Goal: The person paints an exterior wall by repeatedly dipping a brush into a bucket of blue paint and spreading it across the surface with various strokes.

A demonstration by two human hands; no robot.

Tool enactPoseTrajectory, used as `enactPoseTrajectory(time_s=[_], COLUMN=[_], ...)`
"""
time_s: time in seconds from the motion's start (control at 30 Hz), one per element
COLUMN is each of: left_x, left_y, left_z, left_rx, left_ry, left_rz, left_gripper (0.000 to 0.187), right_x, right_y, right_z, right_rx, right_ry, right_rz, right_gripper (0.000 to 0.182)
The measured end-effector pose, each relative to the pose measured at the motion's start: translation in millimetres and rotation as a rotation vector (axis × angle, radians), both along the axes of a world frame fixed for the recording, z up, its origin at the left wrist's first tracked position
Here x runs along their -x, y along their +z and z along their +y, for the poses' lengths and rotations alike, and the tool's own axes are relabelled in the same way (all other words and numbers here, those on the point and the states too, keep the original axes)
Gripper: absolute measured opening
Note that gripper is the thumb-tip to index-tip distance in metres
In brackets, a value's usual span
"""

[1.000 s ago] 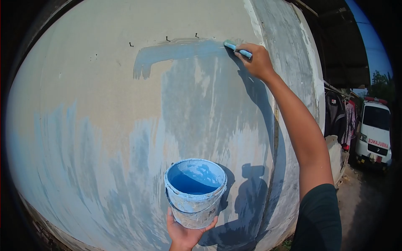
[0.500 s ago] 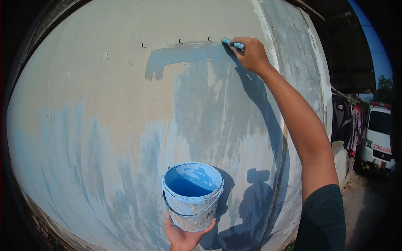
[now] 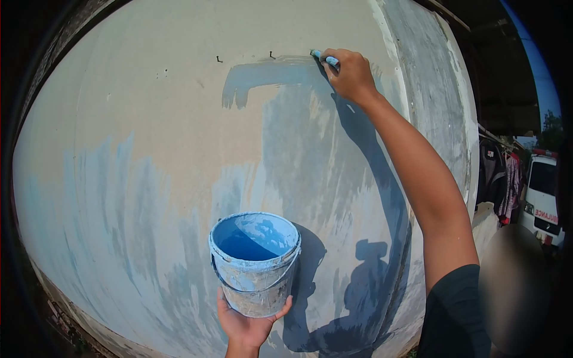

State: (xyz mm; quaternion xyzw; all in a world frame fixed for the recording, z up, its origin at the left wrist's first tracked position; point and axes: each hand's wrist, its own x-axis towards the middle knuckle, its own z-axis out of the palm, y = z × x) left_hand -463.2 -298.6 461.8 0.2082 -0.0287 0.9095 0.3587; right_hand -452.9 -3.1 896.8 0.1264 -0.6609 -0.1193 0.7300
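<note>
My left hand [image 3: 246, 329] cups a paint bucket [image 3: 253, 283] from underneath, fingers around its base. The bucket is smeared with blue and grey, has a wire handle, and holds blue paint. Up at the wall, my right hand [image 3: 356, 76] is closed around a paintbrush [image 3: 330, 60] with a light blue handle. Its tip points left, close to a nail at the upper edge of a wet grey-blue paint band [image 3: 271, 74]. The beige wall [image 3: 173, 113] carries uneven streaks of light blue and grey-blue below.
Two more nails stick out farther left, one nail [image 3: 219, 59] beyond another nail [image 3: 271, 55]. At the right are the wall's grey corner strip [image 3: 427, 77], hanging clothes [image 3: 492, 170], a white ambulance [image 3: 542, 191] and a blurred shape [image 3: 510, 292].
The brush has moved left along the wall to the third nail. The bucket has shifted left and up. My view has turned slightly, and a blurred shape has appeared at lower right.
</note>
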Motion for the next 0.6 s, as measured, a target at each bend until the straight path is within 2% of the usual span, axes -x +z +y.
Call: enactPoseTrajectory(time_s=[0.03,0.17,0.2,0.27,0.3,0.37,0.43,0.5,0.53,0.6], left_x=[-0.6,-1.7,0.5,-0.2,-1.4,-3.2,-2.2,0.1,-2.1,-3.4], left_y=[-0.6,0.1,-1.2,0.1,2.3,3.9,2.0,-0.9,1.3,4.6], left_z=[1.2,6.5,5.2,1.1,-1.3,-3.4,-2.2,-2.0,-3.3,-5.7], left_rx=[-0.004,-0.034,-0.048,-0.06,-0.035,-0.006,-0.013,-0.02,-0.02,0.008], left_ry=[0.012,0.011,0.003,-0.006,0.005,0.019,0.015,0.014,0.011,0.032], left_rz=[-0.009,-0.027,0.006,0.036,0.03,0.034,0.02,0.036,0.048,0.034], left_gripper=[0.084,0.084,0.087,0.09,0.087,0.084,0.084,0.087,0.09,0.087], right_x=[10.9,18.7,6.3,-10.9,-14.9,-19.7,-10.1,-9.3,-13.2,-20.1], right_y=[-8.3,-78.0,-88.8,-97.6,-91.3,-62.1,-12.0,31.3,46.7,59.4], right_z=[1.8,-32.5,-51.2,-80.4,-83.8,-79.3,-42.3,-8.8,-1.3,1.1], right_rx=[-0.156,-0.382,-0.4,-0.183,-0.181,0.008,0.148,0.18,0.177,0.1], right_ry=[-0.076,0.117,0.151,0.305,0.307,0.321,0.425,0.364,0.37,0.093], right_rz=[0.027,-0.337,-0.519,-0.851,-0.852,-0.727,-0.669,-0.441,-0.445,-0.07], right_gripper=[0.024,0.026,0.022,0.017,0.017,0.018,0.02,0.02,0.02,0.017])
